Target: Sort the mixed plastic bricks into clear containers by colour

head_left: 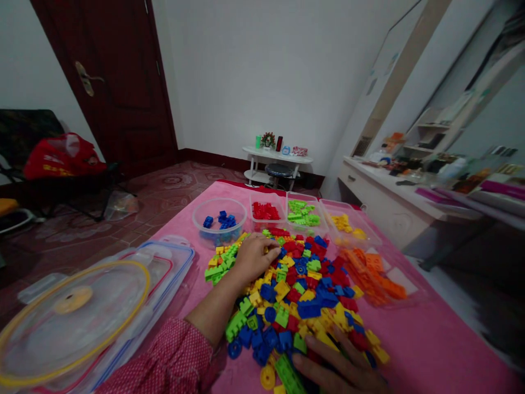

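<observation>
A heap of mixed toy building bricks point(293, 290) in red, blue, yellow and green lies on the pink cloth. My left hand point(253, 257) rests on the heap's far left part, beside green bricks; its thumb and fingers are apart and no brick shows in them. Low in the view, my right hand point(338, 364) spreads its fingers over the near side of the heap, touching yellow bricks. Close to its fingertips lies a long green brick point(289, 375). What lies under both palms is hidden.
Beyond the heap stand a round tub of blue bricks point(219, 200) and boxes of red point(266, 212), green point(303, 213) and yellow bricks point(342, 223). An orange-brick box point(375, 276) is at right. Stacked lids point(102, 323) lie at left.
</observation>
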Action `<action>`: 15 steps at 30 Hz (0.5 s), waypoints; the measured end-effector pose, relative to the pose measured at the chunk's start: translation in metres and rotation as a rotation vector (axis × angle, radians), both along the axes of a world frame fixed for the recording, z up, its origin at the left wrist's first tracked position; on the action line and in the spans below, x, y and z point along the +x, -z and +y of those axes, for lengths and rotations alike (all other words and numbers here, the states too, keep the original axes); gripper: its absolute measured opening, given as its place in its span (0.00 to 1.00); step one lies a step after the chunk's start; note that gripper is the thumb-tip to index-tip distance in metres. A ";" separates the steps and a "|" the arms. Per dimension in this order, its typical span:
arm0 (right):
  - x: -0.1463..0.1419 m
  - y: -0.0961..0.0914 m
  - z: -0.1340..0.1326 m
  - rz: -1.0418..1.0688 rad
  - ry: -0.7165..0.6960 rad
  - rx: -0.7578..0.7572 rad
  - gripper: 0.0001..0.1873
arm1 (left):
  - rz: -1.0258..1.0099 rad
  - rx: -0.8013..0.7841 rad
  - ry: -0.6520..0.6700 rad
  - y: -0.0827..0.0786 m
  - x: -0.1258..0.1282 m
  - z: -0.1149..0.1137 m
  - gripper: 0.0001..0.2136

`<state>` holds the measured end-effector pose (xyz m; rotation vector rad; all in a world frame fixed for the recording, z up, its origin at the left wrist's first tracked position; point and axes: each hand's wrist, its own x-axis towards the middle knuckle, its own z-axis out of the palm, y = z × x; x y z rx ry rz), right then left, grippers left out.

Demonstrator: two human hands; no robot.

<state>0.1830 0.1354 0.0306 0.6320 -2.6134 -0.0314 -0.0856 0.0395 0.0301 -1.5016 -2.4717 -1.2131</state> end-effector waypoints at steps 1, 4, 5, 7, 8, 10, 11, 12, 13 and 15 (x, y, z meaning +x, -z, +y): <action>-0.005 -0.005 0.000 -0.007 -0.009 0.029 0.22 | -0.062 0.039 0.011 0.000 -0.001 0.000 0.14; -0.025 -0.025 0.003 -0.130 0.047 0.061 0.23 | -0.292 0.147 0.067 -0.003 -0.003 0.000 0.19; -0.034 -0.031 0.004 -0.191 0.084 0.043 0.24 | -0.359 0.173 0.089 -0.005 -0.004 -0.001 0.20; -0.053 -0.037 0.007 -0.283 0.160 -0.036 0.23 | -0.447 0.206 0.124 -0.010 -0.003 -0.003 0.21; -0.064 -0.038 0.009 -0.300 0.199 -0.084 0.22 | -0.464 0.211 0.133 -0.013 -0.003 -0.004 0.21; -0.087 -0.037 0.015 -0.289 0.299 -0.177 0.21 | -0.454 0.202 0.128 -0.016 -0.001 -0.005 0.21; -0.098 -0.036 0.019 -0.271 0.351 -0.219 0.21 | -0.433 0.191 0.119 -0.016 0.000 -0.005 0.21; -0.106 -0.036 0.024 -0.258 0.400 -0.257 0.22 | -0.405 0.175 0.112 -0.016 0.000 -0.005 0.21; -0.112 -0.037 0.029 -0.245 0.441 -0.297 0.24 | -0.372 0.155 0.105 -0.015 0.000 -0.003 0.21; -0.114 -0.039 0.037 -0.219 0.500 -0.375 0.29 | -0.298 0.110 0.089 -0.010 -0.002 -0.001 0.20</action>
